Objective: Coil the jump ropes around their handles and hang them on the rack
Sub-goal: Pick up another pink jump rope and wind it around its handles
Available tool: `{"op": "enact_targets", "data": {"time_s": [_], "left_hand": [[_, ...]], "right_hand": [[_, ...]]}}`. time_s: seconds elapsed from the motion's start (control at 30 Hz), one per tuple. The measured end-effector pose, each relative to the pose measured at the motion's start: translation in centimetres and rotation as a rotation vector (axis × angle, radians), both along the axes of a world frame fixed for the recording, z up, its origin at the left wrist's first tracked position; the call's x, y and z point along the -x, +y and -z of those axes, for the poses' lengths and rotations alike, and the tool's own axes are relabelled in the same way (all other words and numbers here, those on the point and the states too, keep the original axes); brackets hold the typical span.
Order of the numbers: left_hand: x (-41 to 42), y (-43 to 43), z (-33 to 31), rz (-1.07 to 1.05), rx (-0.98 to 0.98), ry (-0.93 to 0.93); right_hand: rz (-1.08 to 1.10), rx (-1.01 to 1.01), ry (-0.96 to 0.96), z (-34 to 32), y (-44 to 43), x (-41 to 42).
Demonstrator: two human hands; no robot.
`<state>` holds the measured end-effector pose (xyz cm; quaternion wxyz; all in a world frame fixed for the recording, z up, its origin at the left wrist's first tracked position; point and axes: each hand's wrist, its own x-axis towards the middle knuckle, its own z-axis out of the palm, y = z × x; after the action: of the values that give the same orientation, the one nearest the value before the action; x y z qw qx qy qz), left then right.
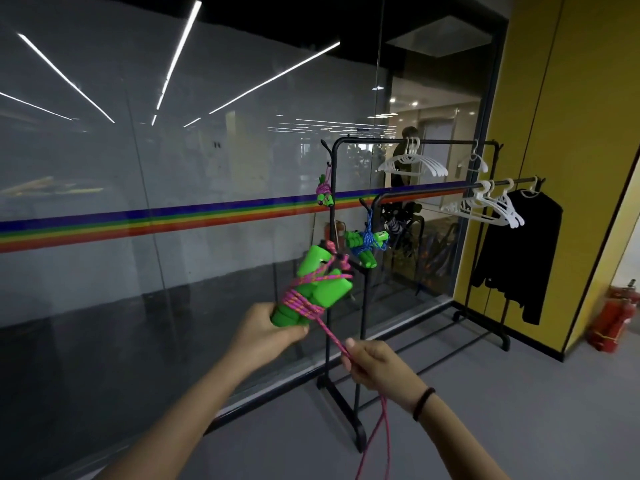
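Observation:
My left hand point(268, 329) grips the lower end of a pair of green jump rope handles point(320, 289), held up in front of the black rack point(332, 271). Several turns of pink rope point(301, 303) wrap the handles. My right hand point(375, 365) pinches the loose pink rope just below and to the right; the slack falls toward the floor. A coiled pink rope with green handles point(325, 194) hangs on the rack's upper left hook. A coiled blue rope with green handles point(363, 242) hangs on a lower hook.
The rack's two rails carry white hangers point(412, 164) and a black garment point(519, 258). A glass wall with a rainbow stripe runs behind the rack. Red fire extinguishers point(613, 317) stand by the yellow wall at right. The floor is grey.

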<state>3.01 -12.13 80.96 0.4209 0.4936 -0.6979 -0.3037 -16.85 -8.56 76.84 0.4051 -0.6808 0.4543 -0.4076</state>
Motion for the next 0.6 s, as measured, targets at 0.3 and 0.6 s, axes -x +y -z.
{"op": "enact_targets", "data": {"time_s": [0.3, 0.6], "left_hand": [[-0.5, -0.4, 3.6, -0.023, 0.251, -1.035], [0.7, 1.2, 2.4, 0.417, 0.542, -0.230]], "right_hand": [[-0.043, 0.495, 0.792, -5.9, 1.9, 1.3], [-0.135, 0.116, -0.137, -3.2, -0.6, 2.0]]}}
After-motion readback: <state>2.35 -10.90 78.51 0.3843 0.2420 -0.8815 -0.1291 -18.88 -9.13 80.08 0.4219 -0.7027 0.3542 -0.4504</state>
